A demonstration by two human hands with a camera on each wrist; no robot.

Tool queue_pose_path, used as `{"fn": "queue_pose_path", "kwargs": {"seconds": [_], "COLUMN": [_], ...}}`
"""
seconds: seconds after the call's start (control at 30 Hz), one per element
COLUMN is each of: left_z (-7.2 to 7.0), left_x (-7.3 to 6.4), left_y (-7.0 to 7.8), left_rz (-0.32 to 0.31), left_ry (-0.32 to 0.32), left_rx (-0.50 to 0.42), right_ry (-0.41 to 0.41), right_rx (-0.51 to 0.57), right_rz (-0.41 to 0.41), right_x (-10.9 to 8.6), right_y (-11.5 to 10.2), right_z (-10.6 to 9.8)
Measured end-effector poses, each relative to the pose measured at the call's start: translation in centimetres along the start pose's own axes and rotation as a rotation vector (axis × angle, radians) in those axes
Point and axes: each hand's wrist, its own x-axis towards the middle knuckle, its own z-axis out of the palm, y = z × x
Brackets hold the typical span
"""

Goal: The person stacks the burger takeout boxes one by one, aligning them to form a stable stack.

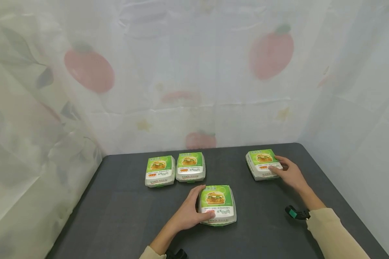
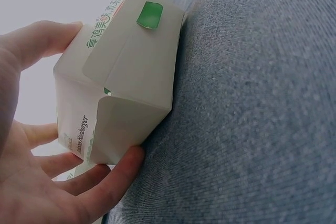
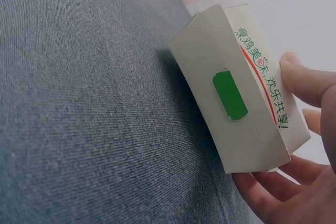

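My left hand [image 1: 189, 211] grips the left side of a green-and-white hamburger box [image 1: 218, 205] near the middle of the table, thumb on its front part and fingers along the side. In the left wrist view this box [image 2: 137, 59] shows a green tab on its wall. At the far right, my right hand [image 1: 291, 174] holds a second hamburger box [image 1: 262, 164] by its right side, thumb on top. The right wrist view shows that box [image 3: 231, 98] close to the table surface; whether it is slightly raised I cannot tell.
Two more matching boxes, a left one [image 1: 160, 171] and a right one [image 1: 190, 167], stand side by side at the back of the dark table [image 1: 116, 212]. A pale curtain [image 1: 181, 72] with fruit prints hangs behind the table's back edge and along both sides.
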Motion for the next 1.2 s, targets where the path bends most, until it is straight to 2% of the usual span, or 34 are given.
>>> {"fn": "queue_pose_path", "kwargs": {"seconds": [0.47, 0.8, 1.2], "left_z": [-0.1, 0.0, 0.0], "left_x": [-0.2, -0.2, -0.2], "left_y": [0.3, 0.4, 0.5], "left_rz": [-0.013, -0.002, -0.007], "left_ry": [-0.006, -0.013, -0.004], "left_rx": [0.002, 0.004, 0.003], "right_ry": [-0.004, 0.004, 0.000], "right_rx": [0.018, 0.034, 0.081], "right_rz": [0.005, -0.012, -0.077], "right_x": [-1.2, -2.5, -4.1], "right_y": [-0.4, -2.0, -4.4], "right_z": [0.3, 0.6, 1.3]}}
